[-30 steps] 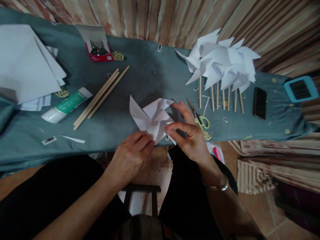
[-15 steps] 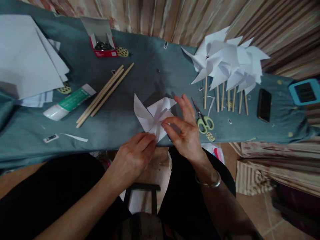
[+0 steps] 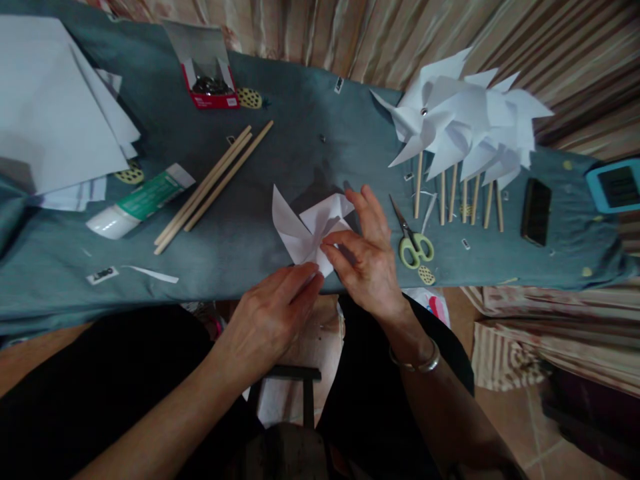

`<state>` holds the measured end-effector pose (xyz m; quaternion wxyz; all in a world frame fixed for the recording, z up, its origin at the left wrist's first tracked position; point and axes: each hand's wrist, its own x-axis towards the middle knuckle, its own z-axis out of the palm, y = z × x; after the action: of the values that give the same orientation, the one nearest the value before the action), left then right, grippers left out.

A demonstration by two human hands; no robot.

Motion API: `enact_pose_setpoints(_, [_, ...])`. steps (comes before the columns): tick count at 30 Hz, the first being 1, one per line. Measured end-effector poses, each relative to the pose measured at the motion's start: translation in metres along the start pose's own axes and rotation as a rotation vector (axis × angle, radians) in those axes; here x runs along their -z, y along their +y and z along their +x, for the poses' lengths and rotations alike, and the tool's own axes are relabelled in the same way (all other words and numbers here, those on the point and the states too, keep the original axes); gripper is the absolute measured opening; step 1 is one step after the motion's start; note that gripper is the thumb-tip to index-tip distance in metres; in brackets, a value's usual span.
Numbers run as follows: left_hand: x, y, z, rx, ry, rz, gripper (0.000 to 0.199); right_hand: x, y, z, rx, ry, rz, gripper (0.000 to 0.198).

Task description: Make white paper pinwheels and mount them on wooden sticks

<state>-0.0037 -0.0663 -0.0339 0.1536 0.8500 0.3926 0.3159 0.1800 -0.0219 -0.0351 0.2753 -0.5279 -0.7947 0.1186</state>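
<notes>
A white paper pinwheel (image 3: 295, 233) with curled blades is held between both hands near the front edge of the table. My left hand (image 3: 277, 307) is closed on its near blade, thumb and fingers pressed together. With thumb and index finger, my right hand (image 3: 367, 260) pinches the paper near the pinwheel's middle; its other fingers are raised. Just right of that hand lie scissors (image 3: 415, 248) with green handles. Three wooden sticks (image 3: 215, 190) rest to the left of the pinwheel. The fingertips hide part of the pinwheel's centre.
Finished pinwheels (image 3: 470, 120) on sticks lie at the back right, near a phone (image 3: 537, 212) and a blue-framed device (image 3: 617, 185). To the left are stacked white paper sheets (image 3: 60, 107), a green-and-white tube (image 3: 143, 200) and an open red box (image 3: 213, 100) of small metal pieces.
My left hand has shifted slightly up and right along the near blade, its fingers closer to the pinwheel's middle. My right hand keeps its pinch. The view has moved a little.
</notes>
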Motion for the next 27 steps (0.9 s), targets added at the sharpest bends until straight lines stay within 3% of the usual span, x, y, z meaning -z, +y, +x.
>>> enact_pose_setpoints(6, [-0.0004,-0.0006,0.0001,-0.040,-0.006,-0.015,0.018,-0.0001,-0.0015,0.0003,-0.048,-0.043,0.001,0.015])
enact_pose_setpoints(17, [-0.0007,-0.0018,-0.0001,-0.035,-0.036,-0.012,0.018,-0.0041,0.0020,0.0005,0.030,0.003,-0.030,0.007])
enact_pose_setpoints(27, [-0.0028,-0.0023,-0.0022,-0.029,-0.052,-0.001,0.020,-0.0045,0.0019,0.0002,-0.055,-0.041,0.041,0.016])
